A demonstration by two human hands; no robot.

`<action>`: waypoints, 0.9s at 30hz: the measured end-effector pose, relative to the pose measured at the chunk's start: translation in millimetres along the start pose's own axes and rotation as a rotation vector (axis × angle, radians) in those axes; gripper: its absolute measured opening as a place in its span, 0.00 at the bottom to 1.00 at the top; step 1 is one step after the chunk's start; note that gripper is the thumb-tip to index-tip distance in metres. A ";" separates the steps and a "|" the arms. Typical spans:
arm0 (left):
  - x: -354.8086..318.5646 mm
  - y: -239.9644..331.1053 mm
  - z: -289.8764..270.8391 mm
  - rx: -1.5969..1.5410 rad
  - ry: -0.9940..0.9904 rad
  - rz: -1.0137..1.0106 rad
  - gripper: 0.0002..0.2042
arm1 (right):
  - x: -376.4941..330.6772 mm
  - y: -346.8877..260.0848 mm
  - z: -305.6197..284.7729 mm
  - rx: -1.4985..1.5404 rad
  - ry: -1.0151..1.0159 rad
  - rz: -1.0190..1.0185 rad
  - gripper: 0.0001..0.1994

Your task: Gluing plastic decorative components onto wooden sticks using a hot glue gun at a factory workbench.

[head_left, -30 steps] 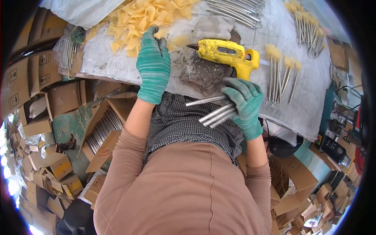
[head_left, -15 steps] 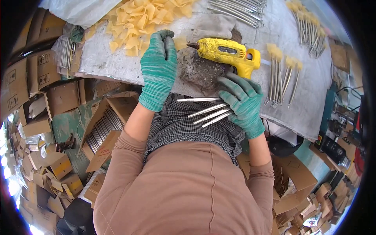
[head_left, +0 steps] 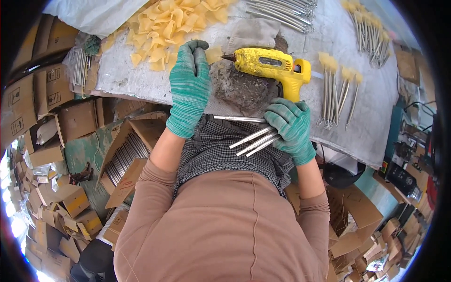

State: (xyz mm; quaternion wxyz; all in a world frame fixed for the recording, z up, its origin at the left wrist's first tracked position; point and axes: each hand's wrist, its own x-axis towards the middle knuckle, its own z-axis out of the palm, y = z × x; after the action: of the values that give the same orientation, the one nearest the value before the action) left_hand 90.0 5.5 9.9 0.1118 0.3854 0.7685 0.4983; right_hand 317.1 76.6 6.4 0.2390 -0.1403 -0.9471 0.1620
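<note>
My left hand (head_left: 190, 89), in a green knit glove, pinches a thin yellowish translucent piece (head_left: 214, 54). That piece sits just left of the dark nozzle of a yellow glue gun (head_left: 263, 61); whether they touch, I cannot tell. The glue gun lies on its side over a grey, crusted lump (head_left: 240, 89) on the table. Gripped in my gloved right hand (head_left: 291, 127) are several slim silver metal tubes (head_left: 256, 139), their ends fanning out leftward above my lap. The right fingers are curled just below the glue gun's handle.
A heap of yellowish pieces (head_left: 174, 23) covers the table's far left. Metal rods (head_left: 282, 13) lie at the back, and rods with yellow tips (head_left: 331, 89) lie to the right. A carton of metal tubes (head_left: 124, 157) stands left of my lap; other cartons (head_left: 75, 199) crowd the floor.
My right hand has drawn down slightly from the glue gun's handle, and its fingers have curled in more. The tubes in it have shifted a little. My left hand has hardly moved.
</note>
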 end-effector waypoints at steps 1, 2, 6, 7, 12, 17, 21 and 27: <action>-0.4 1.7 -0.4 0.018 0.012 0.017 0.06 | 0.6 -0.7 -0.1 -0.001 0.004 0.006 0.11; -1.0 3.5 -0.7 0.035 0.023 0.034 0.06 | 2.8 -1.2 -1.3 -0.004 0.007 0.006 0.11; -4.7 16.5 -3.8 0.049 0.056 0.057 0.06 | 8.8 -8.1 -7.1 -0.057 0.110 0.084 0.12; -5.7 19.1 -3.7 0.061 0.049 0.091 0.06 | 8.4 -10.8 -8.5 -0.072 0.112 0.177 0.13; -8.3 21.0 -3.5 0.052 0.043 0.118 0.06 | 12.3 -13.8 -9.6 -0.146 0.124 0.275 0.20; -10.5 21.2 -2.4 0.252 0.088 0.225 0.07 | 11.3 -17.6 -13.7 -0.147 0.125 0.243 0.19; -10.7 20.5 -2.3 0.240 0.094 0.337 0.10 | 15.3 -21.6 -19.9 -0.122 0.087 0.202 0.17; -16.4 24.4 1.2 0.182 0.081 0.376 0.12 | 14.2 -21.6 -10.1 0.026 0.116 0.243 0.17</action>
State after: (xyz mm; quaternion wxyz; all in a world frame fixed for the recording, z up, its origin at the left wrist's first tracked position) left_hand 113.5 -0.2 26.6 -0.0494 0.5100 0.7288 0.4542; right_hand 306.1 64.3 28.7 0.2737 -0.2599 -0.9056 0.1936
